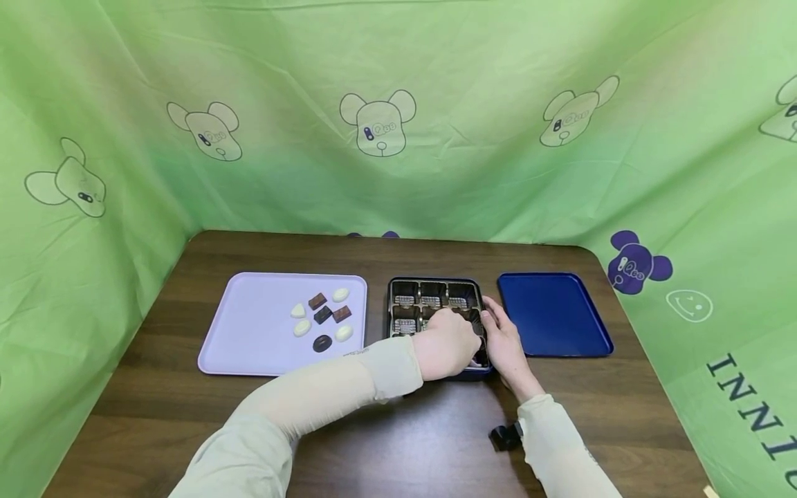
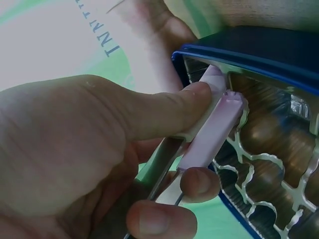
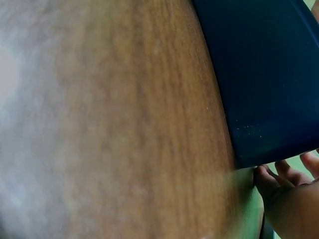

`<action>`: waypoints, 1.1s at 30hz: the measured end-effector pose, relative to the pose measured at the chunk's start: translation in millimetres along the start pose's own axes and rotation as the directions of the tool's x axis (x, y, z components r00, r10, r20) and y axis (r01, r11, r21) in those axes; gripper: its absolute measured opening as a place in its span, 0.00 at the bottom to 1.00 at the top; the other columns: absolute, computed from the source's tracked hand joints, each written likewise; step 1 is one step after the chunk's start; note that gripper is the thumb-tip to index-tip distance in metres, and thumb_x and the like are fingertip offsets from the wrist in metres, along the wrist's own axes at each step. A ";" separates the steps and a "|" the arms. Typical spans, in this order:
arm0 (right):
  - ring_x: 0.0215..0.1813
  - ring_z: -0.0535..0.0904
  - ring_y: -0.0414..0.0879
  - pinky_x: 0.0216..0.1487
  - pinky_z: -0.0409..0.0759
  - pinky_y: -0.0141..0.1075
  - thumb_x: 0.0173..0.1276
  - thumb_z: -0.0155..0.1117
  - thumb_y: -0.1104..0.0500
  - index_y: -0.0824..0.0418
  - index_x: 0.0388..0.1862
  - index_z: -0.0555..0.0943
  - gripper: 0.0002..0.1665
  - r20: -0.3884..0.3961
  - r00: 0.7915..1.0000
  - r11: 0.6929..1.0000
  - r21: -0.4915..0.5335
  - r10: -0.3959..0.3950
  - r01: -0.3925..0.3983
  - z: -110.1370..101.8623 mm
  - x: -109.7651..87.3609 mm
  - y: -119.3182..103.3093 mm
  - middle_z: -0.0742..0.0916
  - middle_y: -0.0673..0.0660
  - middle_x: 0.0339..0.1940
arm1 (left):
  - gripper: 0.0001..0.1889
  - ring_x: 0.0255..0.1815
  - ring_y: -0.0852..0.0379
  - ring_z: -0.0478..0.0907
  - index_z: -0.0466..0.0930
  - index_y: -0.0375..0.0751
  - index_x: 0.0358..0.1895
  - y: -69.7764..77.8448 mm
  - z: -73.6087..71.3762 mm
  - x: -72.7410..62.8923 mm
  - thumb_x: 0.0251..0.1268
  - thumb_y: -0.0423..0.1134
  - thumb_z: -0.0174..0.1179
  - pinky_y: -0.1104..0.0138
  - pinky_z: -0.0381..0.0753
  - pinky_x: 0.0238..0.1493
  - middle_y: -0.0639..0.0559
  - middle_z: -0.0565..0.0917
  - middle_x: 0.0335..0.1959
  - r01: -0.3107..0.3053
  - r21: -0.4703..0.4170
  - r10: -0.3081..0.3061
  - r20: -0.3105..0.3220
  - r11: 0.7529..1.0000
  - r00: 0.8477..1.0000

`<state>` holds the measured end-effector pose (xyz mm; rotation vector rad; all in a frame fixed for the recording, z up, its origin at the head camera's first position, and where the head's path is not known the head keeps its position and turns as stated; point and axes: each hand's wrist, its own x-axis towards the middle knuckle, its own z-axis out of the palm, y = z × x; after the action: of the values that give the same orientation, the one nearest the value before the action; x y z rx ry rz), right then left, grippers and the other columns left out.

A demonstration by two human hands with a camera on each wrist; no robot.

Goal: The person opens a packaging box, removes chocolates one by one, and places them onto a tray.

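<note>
My left hand [image 1: 448, 344] reaches across the near right part of a navy box [image 1: 476, 372]. It pinches steel tongs with lavender tips [image 2: 212, 132] between thumb and fingers. In the left wrist view those tips point into a corner compartment of the box's dark, gold-edged insert [image 2: 269, 162]. Whatever lies between the tips is hidden. Along the box's right side lies my right hand [image 1: 506, 346], its fingers extended against the wall. In the right wrist view its fingertips [image 3: 291, 173] meet the lower edge of the navy box wall [image 3: 259, 84].
On the left a lavender tray [image 1: 249, 325] bears several white, brown and dark chocolates [image 1: 322, 315] toward its right side. A shallow blue tray [image 1: 554, 315] lies right of the box. Green printed cloth [image 1: 398, 194] encloses the wooden table [image 1: 423, 443] at the back and sides.
</note>
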<state>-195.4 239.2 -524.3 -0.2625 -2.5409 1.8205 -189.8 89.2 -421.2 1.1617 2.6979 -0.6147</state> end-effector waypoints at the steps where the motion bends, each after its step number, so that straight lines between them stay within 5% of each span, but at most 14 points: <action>1: 0.76 0.64 0.53 0.66 0.63 0.30 0.85 0.44 0.54 0.59 0.80 0.61 0.29 0.001 1.000 1.000 -0.002 -0.003 0.003 0.1 -0.1 -0.2 0.69 0.64 0.77 | 0.12 0.46 0.61 0.82 0.85 0.69 0.52 -1.0 -0.3 -1.2 0.73 0.53 0.55 0.65 0.81 0.42 0.65 0.86 0.49 0.001 -0.002 -0.001 0.001 1.000 1.000; 9: 0.76 0.63 0.53 0.75 0.59 0.45 0.85 0.43 0.55 0.61 0.80 0.60 0.29 -0.004 1.000 1.000 0.007 -0.019 0.019 0.5 -1.1 -2.0 0.68 0.66 0.77 | 0.10 0.44 0.61 0.83 0.87 0.68 0.48 -13.7 -9.1 -13.0 0.73 0.54 0.57 0.64 0.82 0.39 0.64 0.87 0.46 0.021 -0.055 -0.021 0.007 0.998 1.000; 27: 0.76 0.63 0.53 0.76 0.58 0.46 0.85 0.43 0.56 0.60 0.80 0.59 0.29 0.004 1.000 1.000 0.013 -0.008 0.008 0.2 -0.4 -2.7 0.68 0.65 0.77 | 0.11 0.28 0.58 0.81 0.86 0.55 0.41 -68.8 -17.7 -59.2 0.70 0.55 0.61 0.58 0.80 0.22 0.57 0.86 0.32 0.090 -0.173 -0.112 -0.118 0.981 0.987; 33: 0.77 0.61 0.53 0.76 0.58 0.46 0.85 0.43 0.56 0.59 0.80 0.59 0.29 0.009 1.000 1.000 0.002 0.005 -0.005 1.0 -1.0 -2.6 0.67 0.65 0.77 | 0.17 0.34 0.53 0.85 0.85 0.52 0.50 -86.5 -9.8 -76.0 0.72 0.57 0.59 0.57 0.83 0.27 0.55 0.87 0.36 0.119 -0.199 -0.148 -0.137 0.973 0.979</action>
<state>-194.9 237.3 -522.2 -0.2615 -2.5459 1.8301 -199.3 -10.6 -363.7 1.0232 2.9040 -0.2863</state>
